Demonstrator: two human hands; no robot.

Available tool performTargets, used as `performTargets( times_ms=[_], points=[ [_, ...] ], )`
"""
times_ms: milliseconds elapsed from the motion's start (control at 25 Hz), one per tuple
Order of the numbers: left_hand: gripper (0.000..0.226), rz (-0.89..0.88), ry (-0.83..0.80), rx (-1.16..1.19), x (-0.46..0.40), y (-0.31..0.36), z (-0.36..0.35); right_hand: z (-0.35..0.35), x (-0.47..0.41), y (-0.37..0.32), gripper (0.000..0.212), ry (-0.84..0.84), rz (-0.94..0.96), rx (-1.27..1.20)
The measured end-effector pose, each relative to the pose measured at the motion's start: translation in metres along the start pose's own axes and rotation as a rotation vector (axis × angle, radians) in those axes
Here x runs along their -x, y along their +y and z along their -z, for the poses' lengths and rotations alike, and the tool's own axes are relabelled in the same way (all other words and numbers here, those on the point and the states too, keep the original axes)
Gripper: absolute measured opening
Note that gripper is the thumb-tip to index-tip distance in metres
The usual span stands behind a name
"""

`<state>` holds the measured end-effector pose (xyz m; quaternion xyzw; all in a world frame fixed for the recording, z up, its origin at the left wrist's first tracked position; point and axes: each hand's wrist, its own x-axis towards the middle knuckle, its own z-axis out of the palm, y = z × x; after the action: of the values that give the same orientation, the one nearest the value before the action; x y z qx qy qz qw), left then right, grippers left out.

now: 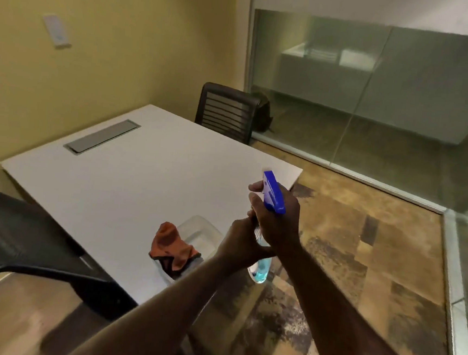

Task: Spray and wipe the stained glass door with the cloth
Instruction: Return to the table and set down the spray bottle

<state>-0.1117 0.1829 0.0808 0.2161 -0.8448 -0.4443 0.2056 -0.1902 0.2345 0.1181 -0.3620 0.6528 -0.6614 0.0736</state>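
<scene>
Blue-capped spray bottle (265, 231) sat mid-frame, both hands' fingers clamped on it: right hand (278, 223) at trigger, left hand (240, 243) steadying; cloth (173, 247) waited on counter (130, 185).

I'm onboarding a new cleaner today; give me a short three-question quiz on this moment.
1. True or false: both hands hold the spray bottle.
2. Where is the orange cloth? A) on the table by the clear tray B) on the floor C) in the left hand
3. What colour is the bottle's liquid?

Key: 1 true: right hand near the blue trigger head, left hand on the body. 2 A. 3 Light blue.
</scene>
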Motion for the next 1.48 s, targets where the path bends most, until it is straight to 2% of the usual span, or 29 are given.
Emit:
performTargets(
  times_ms=[120,400,760,1040,1200,1480],
  points=[
    [0.053,0.050,0.046,-0.009,-0.024,-0.027,0.010,-0.028,-0.025,0.015,0.023,-0.089,0.068,0.024],
    [0.054,0.145,0.121,0.052,-0.082,-0.078,0.027,-0.078,-0.082,0.045,0.028,-0.217,0.010,0.040],
    [0.045,0.267,0.143,0.051,-0.126,-0.130,0.032,-0.119,-0.122,0.111,0.029,-0.227,-0.011,0.015],
    [0.041,0.381,0.277,0.030,-0.150,-0.176,0.013,-0.138,-0.142,0.166,0.029,-0.333,-0.075,-0.013],
    [0.041,0.485,0.348,0.149,-0.156,-0.200,-0.008,-0.145,-0.145,0.202,0.032,-0.398,-0.095,0.004],
    [0.035,0.597,0.373,0.098,-0.161,-0.220,-0.023,-0.148,-0.142,0.233,0.034,-0.433,-0.089,0.019]
  ],
)
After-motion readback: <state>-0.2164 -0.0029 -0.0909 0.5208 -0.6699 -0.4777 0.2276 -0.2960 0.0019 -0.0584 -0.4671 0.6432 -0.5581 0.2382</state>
